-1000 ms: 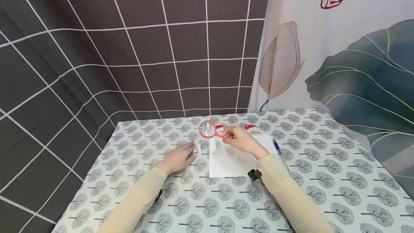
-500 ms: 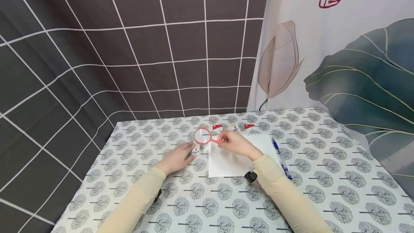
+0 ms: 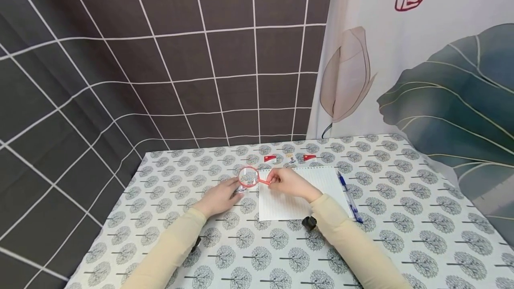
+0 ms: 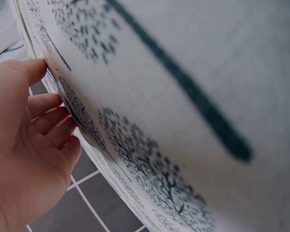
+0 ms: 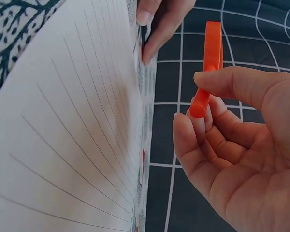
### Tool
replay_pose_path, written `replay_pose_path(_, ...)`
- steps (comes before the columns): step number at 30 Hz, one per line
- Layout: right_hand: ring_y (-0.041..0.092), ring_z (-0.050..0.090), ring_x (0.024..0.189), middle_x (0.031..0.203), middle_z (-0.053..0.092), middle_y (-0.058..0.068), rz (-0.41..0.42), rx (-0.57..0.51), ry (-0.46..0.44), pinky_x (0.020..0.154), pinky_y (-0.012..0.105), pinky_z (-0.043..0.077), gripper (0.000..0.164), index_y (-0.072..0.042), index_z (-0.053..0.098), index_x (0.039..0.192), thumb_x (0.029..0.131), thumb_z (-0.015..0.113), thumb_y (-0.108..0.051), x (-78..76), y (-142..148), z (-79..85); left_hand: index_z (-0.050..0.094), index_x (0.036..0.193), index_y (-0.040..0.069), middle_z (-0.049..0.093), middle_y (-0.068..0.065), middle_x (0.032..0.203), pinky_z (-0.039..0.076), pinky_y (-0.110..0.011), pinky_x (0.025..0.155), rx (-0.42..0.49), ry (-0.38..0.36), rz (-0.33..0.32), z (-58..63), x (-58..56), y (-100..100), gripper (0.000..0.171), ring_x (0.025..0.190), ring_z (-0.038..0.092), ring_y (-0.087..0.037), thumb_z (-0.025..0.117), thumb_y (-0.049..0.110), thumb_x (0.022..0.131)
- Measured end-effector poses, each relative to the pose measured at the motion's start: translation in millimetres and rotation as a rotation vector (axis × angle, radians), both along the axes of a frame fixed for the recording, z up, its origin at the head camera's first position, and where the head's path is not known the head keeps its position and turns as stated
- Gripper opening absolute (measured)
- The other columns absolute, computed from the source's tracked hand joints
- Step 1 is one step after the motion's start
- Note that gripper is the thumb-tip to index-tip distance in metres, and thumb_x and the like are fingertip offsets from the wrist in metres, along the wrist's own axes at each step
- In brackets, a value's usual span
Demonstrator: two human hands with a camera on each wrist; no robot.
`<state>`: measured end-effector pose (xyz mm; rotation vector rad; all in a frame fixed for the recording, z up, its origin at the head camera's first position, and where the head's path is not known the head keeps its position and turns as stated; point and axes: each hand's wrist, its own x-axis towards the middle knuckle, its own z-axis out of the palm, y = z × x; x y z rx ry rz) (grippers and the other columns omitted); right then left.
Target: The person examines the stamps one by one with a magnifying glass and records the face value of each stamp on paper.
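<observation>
My right hand [image 3: 291,183] pinches the handle of a red magnifying glass [image 3: 249,176] between thumb and fingers. Its round lens is held above the table, over the gap between my hands. In the right wrist view the magnifying glass [image 5: 212,46] appears edge-on and orange-red. My left hand [image 3: 219,198] rests on the cloth with loosely bent fingers, touching or very near a small printed card [image 3: 241,189]. That card lies partly behind the fingers and under the lens. In the left wrist view, the left hand's fingertips [image 4: 70,123] meet the tabletop.
A lined notepad sheet [image 3: 297,208] lies below my right hand, with a blue pen [image 3: 349,197] along its right side. Behind it are a red-and-white card [image 3: 270,158], a small picture card [image 3: 290,158] and another red-and-white card [image 3: 309,158]. Tree-patterned cloth [image 3: 261,258] covers the table.
My right hand has brought the magnifying glass left and nearer to me, from by the back cards to over the small card. The left hand has stayed in place.
</observation>
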<state>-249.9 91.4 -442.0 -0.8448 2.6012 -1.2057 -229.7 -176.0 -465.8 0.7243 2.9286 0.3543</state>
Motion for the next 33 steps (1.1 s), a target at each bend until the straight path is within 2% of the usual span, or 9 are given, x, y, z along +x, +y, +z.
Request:
replay_pose_path(4, 0.011, 0.056, 0.072, 0.080, 0.062, 0.000, 0.013, 0.000, -0.018, 0.069, 0.024, 0.054, 0.009, -0.003, 0.068, 0.095, 0.086, 0.069, 0.001, 2.0, -1, 0.4, 0.048, 0.147, -0.001, 0.041, -0.018, 0.156, 0.034, -0.051, 0.118, 0.008, -0.001, 0.002, 2.1, 1.4, 0, 0.059, 0.142, 0.040, -0.036, 0.055, 0.038, 0.103)
replay_pose_path(12, 0.012, 0.057, 0.072, 0.081, 0.063, 0.000, 0.020, -0.005, -0.082, 0.069, 0.024, 0.054, 0.012, -0.002, 0.068, 0.095, 0.085, 0.070, 0.003, 6.0, -6, -3.2, 0.041, 0.153, 0.003, 0.039, -0.014, 0.158, 0.031, -0.047, 0.119, -0.011, -0.007, 0.021, 0.8, 0.8, -1, 0.064, 0.144, 0.039, -0.032, 0.054, 0.042, 0.103)
replay_pose_path(17, 0.011, 0.057, 0.069, 0.079, 0.062, 0.000, 0.017, 0.014, -0.114, 0.066, 0.023, 0.054, 0.011, -0.002, 0.067, 0.094, 0.085, 0.070, 0.003, 8.0, -10, -6.0, 0.043, 0.151, 0.002, 0.041, -0.016, 0.156, 0.032, -0.048, 0.119, 0.006, -0.001, 0.011, -0.4, 0.3, -1, 0.062, 0.143, 0.041, -0.034, 0.057, 0.036, 0.102)
replay_pose_path(26, 0.010, 0.055, 0.069, 0.077, 0.062, -0.001, 0.020, 0.034, -0.124, 0.065, 0.021, 0.051, 0.011, -0.002, 0.067, 0.094, 0.085, 0.070, 0.002, 11.4, -14, -8.9, 0.049, 0.148, 0.001, 0.042, -0.014, 0.156, 0.034, -0.048, 0.118, 0.030, 0.015, -0.009, -0.8, 0.0, -1, 0.057, 0.142, 0.042, -0.033, 0.061, 0.028, 0.100)
replay_pose_path(33, 0.010, 0.053, 0.068, 0.076, 0.060, -0.002, 0.032, 0.047, -0.111, 0.064, 0.021, 0.050, 0.011, -0.001, 0.067, 0.094, 0.084, 0.070, 0.003, 12.6, -15, -9.6, 0.047, 0.149, 0.001, 0.039, -0.013, 0.158, 0.035, -0.049, 0.117, 0.029, 0.000, -0.011, -0.5, -0.6, -3, 0.060, 0.143, 0.041, -0.034, 0.062, 0.028, 0.098)
